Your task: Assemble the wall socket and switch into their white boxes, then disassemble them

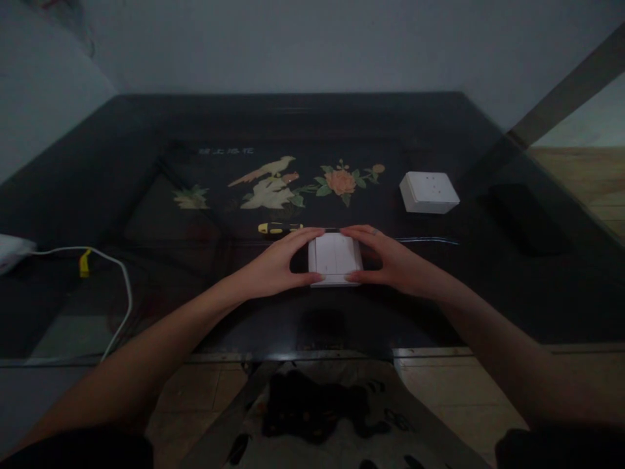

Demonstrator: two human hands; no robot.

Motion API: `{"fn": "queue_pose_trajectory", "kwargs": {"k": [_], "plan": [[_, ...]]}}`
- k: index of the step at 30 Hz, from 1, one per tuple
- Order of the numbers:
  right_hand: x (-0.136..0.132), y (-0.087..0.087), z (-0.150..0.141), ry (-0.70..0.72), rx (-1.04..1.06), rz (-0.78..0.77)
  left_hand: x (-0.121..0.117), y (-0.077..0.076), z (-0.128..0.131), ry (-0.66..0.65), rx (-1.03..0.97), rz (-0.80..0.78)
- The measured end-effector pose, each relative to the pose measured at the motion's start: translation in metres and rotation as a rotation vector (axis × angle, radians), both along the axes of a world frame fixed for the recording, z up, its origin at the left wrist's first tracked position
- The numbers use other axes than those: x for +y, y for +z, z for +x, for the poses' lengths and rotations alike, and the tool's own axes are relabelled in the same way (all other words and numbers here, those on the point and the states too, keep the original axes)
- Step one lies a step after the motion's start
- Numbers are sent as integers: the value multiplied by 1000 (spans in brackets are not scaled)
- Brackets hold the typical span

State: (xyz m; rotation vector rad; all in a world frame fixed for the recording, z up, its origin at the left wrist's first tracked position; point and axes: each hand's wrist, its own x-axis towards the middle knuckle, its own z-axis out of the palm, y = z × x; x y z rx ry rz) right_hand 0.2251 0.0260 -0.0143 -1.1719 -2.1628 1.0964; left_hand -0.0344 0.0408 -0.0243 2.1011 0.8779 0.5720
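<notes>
A white wall switch (336,254) with upright rocker panels sits at the near middle of the dark glossy table. My left hand (288,260) grips its left side, fingers at the far edge and thumb at the near corner. On the right side my right hand (385,260) holds it the same way, a ring on one finger. Just beyond my left hand lies a yellow and black screwdriver (280,228), its shaft partly hidden by my hands. Past my right hand a thin shiny strip (430,240) lies on the table.
A white socket box (430,192) stands at the right, with a dark flat object (527,218) beside it. At the left, a white cable (127,286) with a yellow tag (84,263) runs from a white plug-like block (13,253). The table (293,117) meets the wall behind.
</notes>
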Motion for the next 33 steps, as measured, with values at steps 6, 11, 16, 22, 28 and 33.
{"fn": "queue_pose_trajectory", "kwargs": {"k": [6,11,16,22,28,33], "plan": [[5,1,3,32,-88,61,3,7,-2,-27,115,51],[2,-1,5,43,-106,80,1,3,-2,-19,110,47],[-3,3,8,58,-115,77,-3,3,-4,-25,83,-27],[-4,1,7,25,-132,44,-4,4,-3,12,88,-52],[-3,2,6,19,-151,10,-5,1,-2,16,123,-62],[-5,1,6,16,-124,-14,-7,1,-3,29,103,-72]]}}
